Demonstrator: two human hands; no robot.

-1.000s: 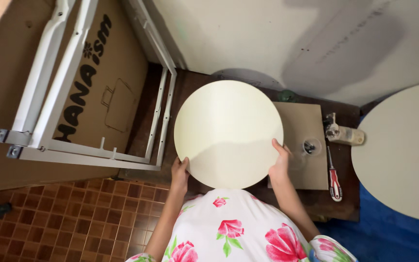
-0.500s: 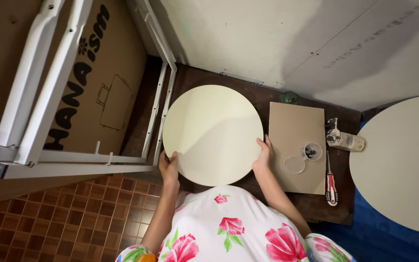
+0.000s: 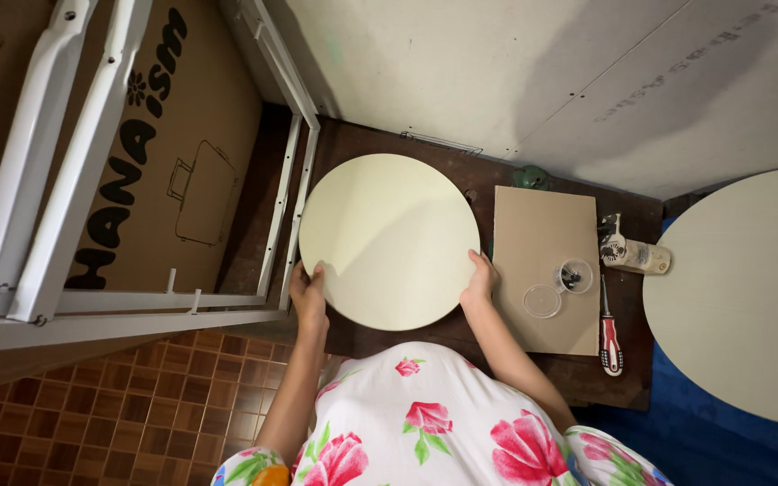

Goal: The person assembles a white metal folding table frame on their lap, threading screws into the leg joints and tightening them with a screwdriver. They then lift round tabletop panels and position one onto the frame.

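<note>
Round board (image 3: 389, 238): flat disc, pale cream, smooth matte face, clean thin rim, no marks. It lies over the left half of a dark brown wooden tabletop (image 3: 371, 144), its left rim meeting the table's left edge, its near rim close to the near edge.

Left hand (image 3: 309, 292): fingers curled over the disc's lower-left rim, thumb on top, gripping it. Right hand (image 3: 480, 281): fingers wrapped round the lower-right rim, thumb on the face, likewise gripping. Both forearms rise from a white dress with pink flower print (image 3: 434, 423).

Cardboard sheet (image 3: 542, 261): plain tan rectangle, matte, lying flat just right of the disc, near the tabletop's middle. On its near right part stand a small clear plastic cup (image 3: 574, 274) holding dark small parts and, just beside it, a clear round lid (image 3: 542, 301).

Screwdriver (image 3: 610, 333): red and black handle, thin metal shaft, lying along the tabletop's right edge. Small bottle (image 3: 634, 255): pale, lying on its side near the far right corner.

Second round board (image 3: 740, 292): same cream finish, larger in view, right of the table over blue cloth (image 3: 713, 441).

White metal frame (image 3: 56, 171): painted tubes and slim rails, resting on a large brown cardboard box (image 3: 200, 153) left of the table. Floor of small brown tiles (image 3: 119, 414), glossy, below it.
</note>
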